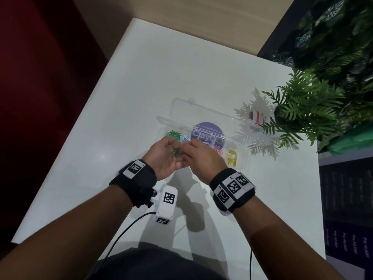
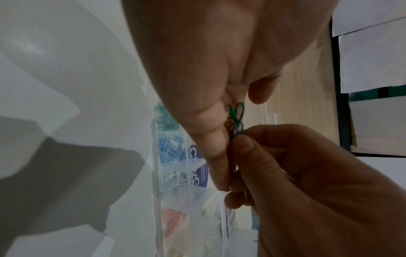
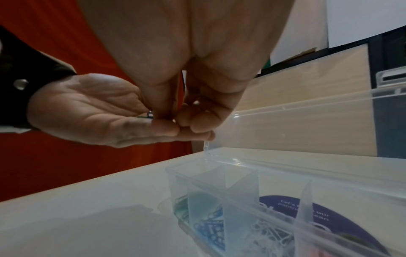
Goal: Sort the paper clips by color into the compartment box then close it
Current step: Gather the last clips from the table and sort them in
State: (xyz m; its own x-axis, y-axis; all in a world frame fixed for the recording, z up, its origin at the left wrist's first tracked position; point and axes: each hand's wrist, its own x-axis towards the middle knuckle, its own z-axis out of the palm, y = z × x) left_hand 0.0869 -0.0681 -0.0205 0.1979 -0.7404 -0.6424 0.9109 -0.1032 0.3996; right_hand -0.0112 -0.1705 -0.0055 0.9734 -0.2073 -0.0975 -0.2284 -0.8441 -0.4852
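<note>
My left hand (image 1: 164, 153) lies palm up just in front of the clear compartment box (image 1: 243, 165), carrying a small heap of mixed paper clips (image 1: 177, 152) on its straight fingers. My right hand (image 1: 186, 149) reaches into that palm and pinches a blue clip (image 2: 238, 129) between thumb and forefinger, beside green clips (image 2: 235, 111). The box's lid (image 1: 201, 110) lies open behind it. Its compartments hold green clips (image 1: 173, 135), blue clips (image 2: 170, 149), white clips (image 2: 173, 182), pink clips (image 1: 220, 152) and yellow clips (image 1: 232, 157).
A potted fern (image 1: 302, 110) stands at the table's right edge, with a small red and white carton (image 1: 256, 117) beside it. A white tagged device (image 1: 167, 205) with a black cable lies near me. A dark red wall runs along the left.
</note>
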